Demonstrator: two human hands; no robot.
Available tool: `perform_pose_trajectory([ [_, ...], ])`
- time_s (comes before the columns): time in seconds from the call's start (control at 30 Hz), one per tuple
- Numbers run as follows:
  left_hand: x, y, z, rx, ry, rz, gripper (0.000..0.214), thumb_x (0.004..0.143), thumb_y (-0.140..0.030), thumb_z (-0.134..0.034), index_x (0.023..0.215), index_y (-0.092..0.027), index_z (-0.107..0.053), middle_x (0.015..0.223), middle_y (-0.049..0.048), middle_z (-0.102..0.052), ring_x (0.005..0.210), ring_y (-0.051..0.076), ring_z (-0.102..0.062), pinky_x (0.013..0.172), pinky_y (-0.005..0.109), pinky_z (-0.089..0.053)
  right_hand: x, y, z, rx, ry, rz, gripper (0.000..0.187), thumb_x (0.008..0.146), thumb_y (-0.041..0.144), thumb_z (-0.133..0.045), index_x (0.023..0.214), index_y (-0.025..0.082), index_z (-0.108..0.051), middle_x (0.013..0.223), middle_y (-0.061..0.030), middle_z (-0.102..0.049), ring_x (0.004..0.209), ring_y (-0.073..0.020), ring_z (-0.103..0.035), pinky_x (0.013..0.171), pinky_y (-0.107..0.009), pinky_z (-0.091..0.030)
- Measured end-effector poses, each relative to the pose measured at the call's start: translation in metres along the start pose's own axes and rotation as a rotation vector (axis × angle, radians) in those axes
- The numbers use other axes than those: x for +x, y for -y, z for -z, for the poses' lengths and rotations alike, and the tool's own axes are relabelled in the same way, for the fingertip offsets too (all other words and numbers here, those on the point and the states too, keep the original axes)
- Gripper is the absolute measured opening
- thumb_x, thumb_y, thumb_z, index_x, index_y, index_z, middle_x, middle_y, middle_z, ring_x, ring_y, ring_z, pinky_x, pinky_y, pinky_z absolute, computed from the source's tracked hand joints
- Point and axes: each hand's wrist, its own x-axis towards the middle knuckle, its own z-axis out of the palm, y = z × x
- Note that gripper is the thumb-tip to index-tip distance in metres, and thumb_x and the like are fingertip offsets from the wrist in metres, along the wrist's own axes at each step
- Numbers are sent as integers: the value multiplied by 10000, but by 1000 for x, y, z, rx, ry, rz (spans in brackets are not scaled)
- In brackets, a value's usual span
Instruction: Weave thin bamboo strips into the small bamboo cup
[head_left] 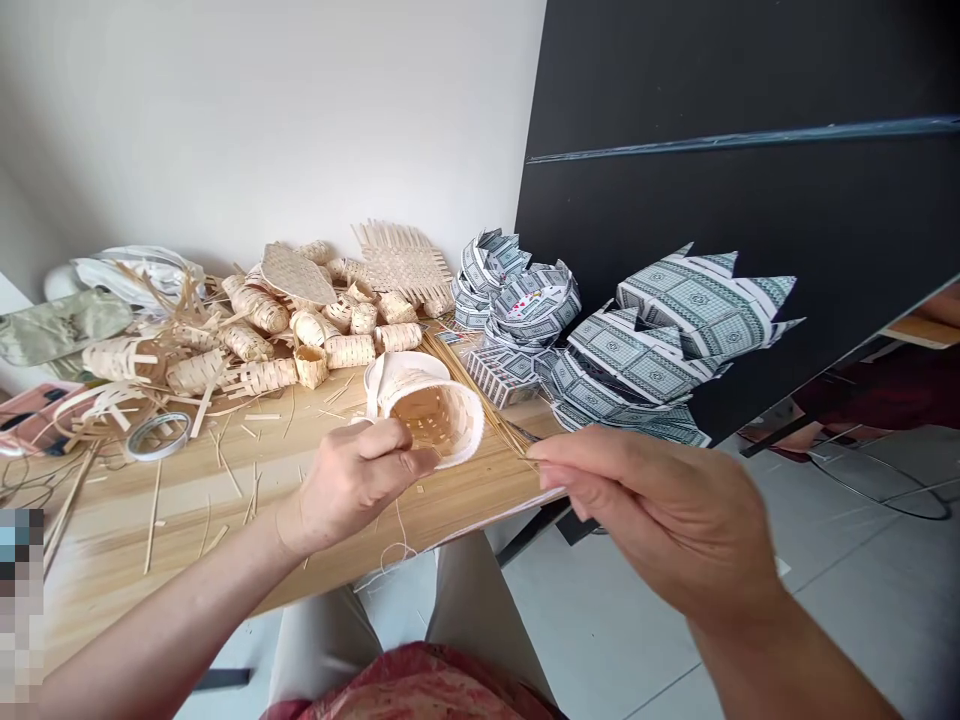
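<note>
A black panel (712, 170) leans up on my right, past the end of the light wood bench (172, 510). Across the far side of the bench spreads a heap of woven bamboo pieces (255, 340): short rolled sleeves, loose strips and a flat plaited mat (401, 265). To the right sit stacks of folded grey-patterned paper (675, 330). Nearer me are a roll of tape (157, 436) and a bundle of thin sticks (469, 385).

My left hand (352, 490) is closed on the rim of a small woven basket (435, 415), held over the bench with its white-edged mouth tipped toward me. My right hand (645, 510) is pinched shut, thumb against forefinger, near the basket. Anything thin in that pinch is too blurred to tell. Fine work at this rim probably goes best with the basket held steady and the pinch kept right at the fingertips.
</note>
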Motion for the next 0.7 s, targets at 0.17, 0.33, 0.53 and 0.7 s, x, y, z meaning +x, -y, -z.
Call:
perform_pose_trajectory([
  [0.17, -5, -1, 3, 101, 5, -98, 147, 887, -109, -456, 921, -167, -586, 680, -13, -523, 507, 84, -425, 461, 232, -323, 17, 10, 12, -272, 143, 228, 264, 863, 29, -411, 839, 170, -634, 792, -37, -633, 656, -113, -580, 559, -208, -422],
  [0.33, -4, -3, 3, 41, 14, -84, 114, 882, -117, -484, 931, -161, -578, 688, -13, -532, 527, 78, -452, 469, 221, -339, 26, 8, -4, -332, 250, 281, 360, 859, 2, -330, 712, 151, -623, 735, -24, -597, 592, -87, -525, 514, -201, -360],
  [0.53, -3, -5, 6, 37, -2, -75, 91, 885, -128, -489, 891, -163, -572, 661, -26, -527, 515, 71, -443, 461, 219, -324, 27, 2, -9, -335, 306, 312, 367, 833, -18, -324, 707, 142, -630, 705, -13, -579, 553, -74, -493, 494, -196, -327],
  [0.7, 0, -5, 7, -8, 23, -61, 119, 888, -117, -468, 875, -163, -578, 664, -25, -525, 548, 70, -487, 489, 200, -367, 27, 0, -11, -330, 333, 314, 361, 835, -10, -319, 727, 146, -625, 707, -6, -557, 553, -69, -467, 492, -190, -310],
])
